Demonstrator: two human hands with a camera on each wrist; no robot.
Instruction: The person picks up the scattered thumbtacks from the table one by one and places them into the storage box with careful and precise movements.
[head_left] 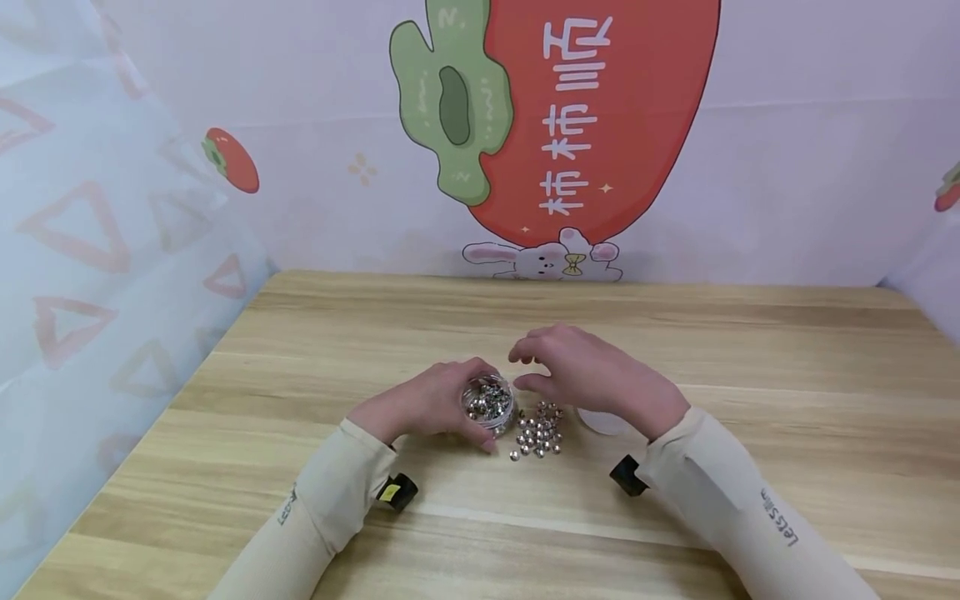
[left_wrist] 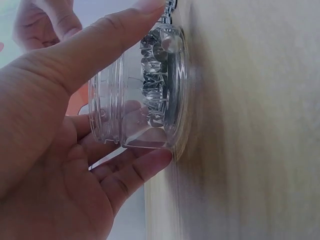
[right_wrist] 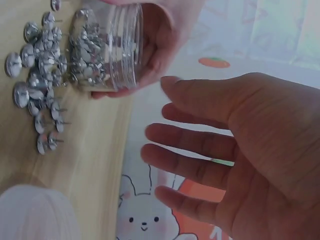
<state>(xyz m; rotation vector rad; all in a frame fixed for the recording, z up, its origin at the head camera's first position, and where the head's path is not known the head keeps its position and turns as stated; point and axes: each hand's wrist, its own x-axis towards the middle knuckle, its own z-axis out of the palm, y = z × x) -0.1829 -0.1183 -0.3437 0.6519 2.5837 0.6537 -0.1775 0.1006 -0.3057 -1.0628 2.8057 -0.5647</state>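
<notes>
My left hand [head_left: 438, 402] grips a small clear plastic jar [right_wrist: 131, 47] standing on the table, thumb and fingers curled round its wall. Silver thumbtacks [head_left: 489, 403] fill the lower part of the jar, which has no lid on. Just right of it, a loose pile of thumbtacks [head_left: 538, 435] lies on the wood, some with their pins showing sideways in the right wrist view. Above and behind this pile, my right hand [head_left: 581, 367] hovers beside the jar. Its fingers [right_wrist: 190, 140] are spread and lightly bent, with nothing between them.
A translucent white round lid [head_left: 602, 423] lies right of the pile, partly hidden under my right hand. The wooden table [head_left: 315, 333] meets a printed backdrop [head_left: 315, 208] at its far edge. Small black wrist cameras [head_left: 397, 492] hang below both sleeves.
</notes>
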